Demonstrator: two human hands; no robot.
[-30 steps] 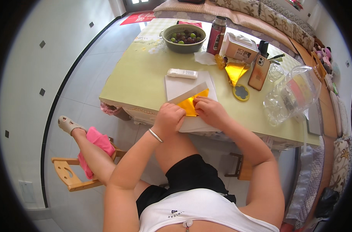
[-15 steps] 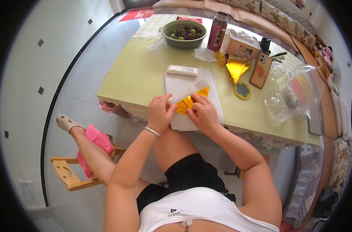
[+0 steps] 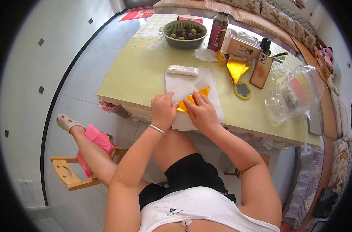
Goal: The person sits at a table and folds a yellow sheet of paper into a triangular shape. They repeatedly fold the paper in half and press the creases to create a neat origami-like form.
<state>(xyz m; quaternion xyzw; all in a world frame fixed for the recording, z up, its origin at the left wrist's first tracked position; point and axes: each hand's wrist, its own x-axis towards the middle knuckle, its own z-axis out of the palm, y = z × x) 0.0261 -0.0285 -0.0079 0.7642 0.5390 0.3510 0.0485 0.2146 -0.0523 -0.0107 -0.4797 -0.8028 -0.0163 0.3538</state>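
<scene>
Hands at frame centre, both working one piece of orange paper (image 3: 193, 101) that lies on a white sheet (image 3: 183, 83) near the front edge of the pale green table (image 3: 137, 73). Left hand (image 3: 163, 110) presses flat on the paper's left part, fingers together, silver bangle at the wrist. Right hand (image 3: 201, 112) lies alongside, fingertips bearing down on the orange fold; a pointed orange corner shows just above the fingers.

Judgement: a fold is being creased. The next move likely calls for holding the paper steady with one hand while the other runs along the edge, corners kept aligned.

Packages and signs, by place:
- Upper centre: green bowl (image 3: 183, 33) of round green and dark fruit.
- Right of it: red-and-silver cylindrical flask (image 3: 218, 26), upright.
- Beside that: tan cardboard box (image 3: 243, 44) with a pale label on its side.
- Upper right of centre: phone (image 3: 261, 65) in an orange case, touching a second orange folded shape (image 3: 237, 69).
- Right: crumpled clear plastic bag (image 3: 294, 94), contents unclear.
- Top edge: red floor mat (image 3: 139, 13) with light markings.
- Above the sheet: white remote control (image 3: 182, 70).
</scene>
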